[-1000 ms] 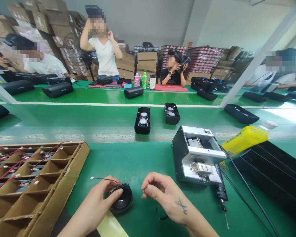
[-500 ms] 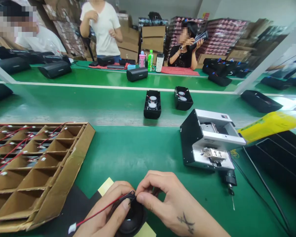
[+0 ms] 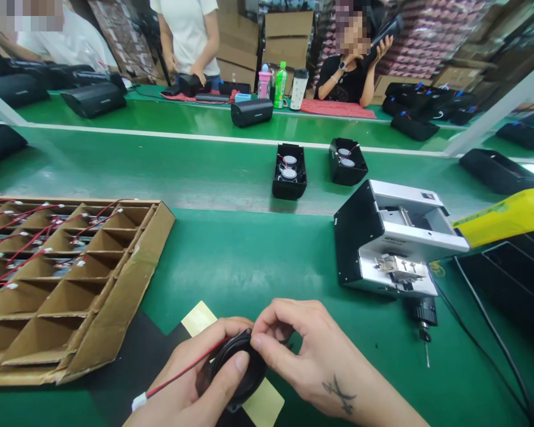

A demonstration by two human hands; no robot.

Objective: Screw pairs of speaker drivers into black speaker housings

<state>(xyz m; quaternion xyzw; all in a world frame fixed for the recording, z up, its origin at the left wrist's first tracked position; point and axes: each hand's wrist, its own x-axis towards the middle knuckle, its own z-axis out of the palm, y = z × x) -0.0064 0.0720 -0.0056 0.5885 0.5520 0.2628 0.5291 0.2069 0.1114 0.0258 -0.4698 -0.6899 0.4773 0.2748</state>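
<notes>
One round black speaker driver point(image 3: 239, 372) is held at the green mat's point(image 3: 249, 267) near edge, the left hand point(image 3: 196, 385) cupping it and the right hand point(image 3: 307, 359) pinching its rim (perhaps at the wire's root), one thin red wire point(image 3: 182, 372) trailing to one white plug point(image 3: 139, 402).

The light is bright and even, falling from overhead. The green bench point(image 3: 249, 267) carries a soft pale sheen in front of me, and the belt point(image 3: 160, 172) beyond it glares whitish along its length. Shadows are short and soft, close under my right hand point(image 3: 311, 356) and the black housing point(image 3: 289, 172) on the belt. The speaker point(image 3: 238, 370) in my left hand point(image 3: 196, 385) is a dark mass with little detail. The middle is sharp. The wide lens stretches the edges: the white post point(image 3: 493, 112) leans hard, the yellow bottle point(image 3: 507, 216) is smeared, and the lower right corner falls dim.
</notes>
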